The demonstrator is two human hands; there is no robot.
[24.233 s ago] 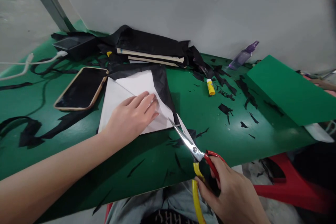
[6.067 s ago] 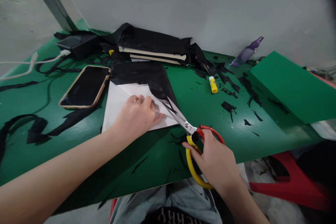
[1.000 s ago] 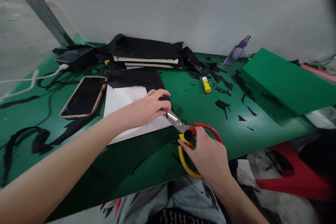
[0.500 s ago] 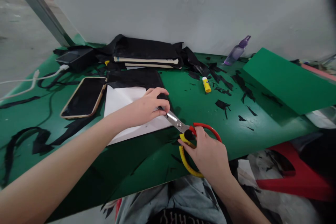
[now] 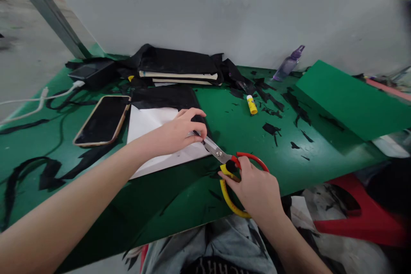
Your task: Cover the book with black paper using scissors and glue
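Comparing with a second ago, I see my left hand point(image 5: 180, 135) has pinched the black paper point(image 5: 199, 120) tighter while my right hand point(image 5: 257, 188), fingers clamped through the scissors point(image 5: 224, 160), has barely advanced the cut.

The scissors point(image 5: 224, 162) have shiny metal blades, one red handle loop and one yellow one. They lie low and flat, blades pointing up and left, tips at the edge of the black sheet point(image 5: 180, 100). The white paper point(image 5: 150, 122) lies flat on that black sheet on the green counter point(image 5: 224, 124). The black sheet sticks out behind the paper and along its right side.
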